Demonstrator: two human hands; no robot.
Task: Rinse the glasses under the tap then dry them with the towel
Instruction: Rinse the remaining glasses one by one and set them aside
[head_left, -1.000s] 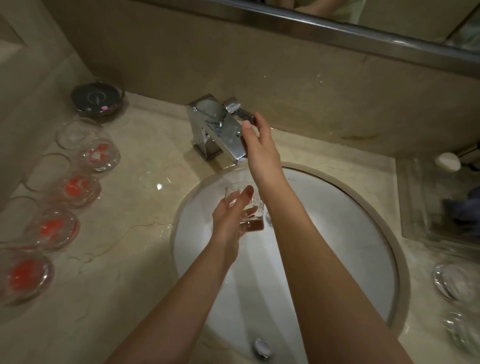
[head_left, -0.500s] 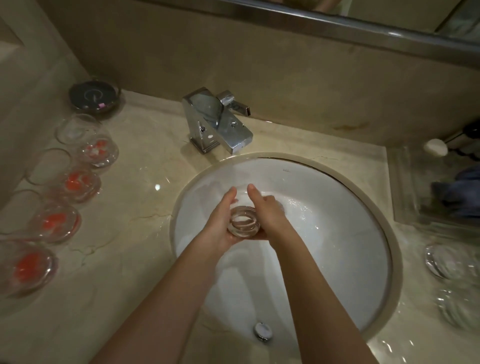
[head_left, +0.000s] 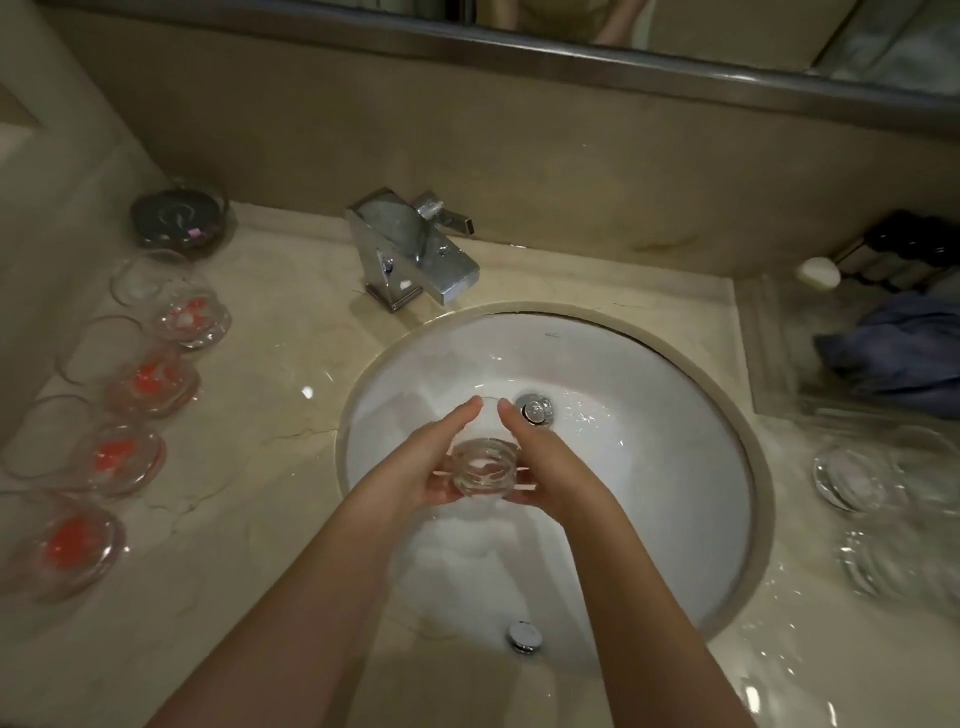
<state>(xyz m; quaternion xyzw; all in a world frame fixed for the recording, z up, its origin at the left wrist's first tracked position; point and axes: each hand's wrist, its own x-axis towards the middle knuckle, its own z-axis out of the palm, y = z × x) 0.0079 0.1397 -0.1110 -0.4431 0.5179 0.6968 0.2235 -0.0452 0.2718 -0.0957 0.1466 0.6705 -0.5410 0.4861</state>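
My two forearms reach forward over the near rim of the white basin, past the chrome overflow fitting on its near wall. Over the middle of the bowl I hold a clear tumbler between both palms, its open mouth turned up toward me. My left hand presses its left side and my right hand its right side; the fingers of both lie nearly straight, tips pointing away from me and almost meeting beyond the glass. So my grip here is a flat-palmed clamp, not a curl round the glass. Just past my right fingertips sits the chrome drain plug.

On the marble table to my left stands a row of four clear glasses with red marks at their bases, running from near to far, and behind them a dark round dish. To my right, on wet stone, are two more clear glasses, blurred. Farther right lies a blue towel in a clear tray, with a white bar of soap beyond it. At the far rim of the basin stands the square chrome tap, no water showing from its spout.
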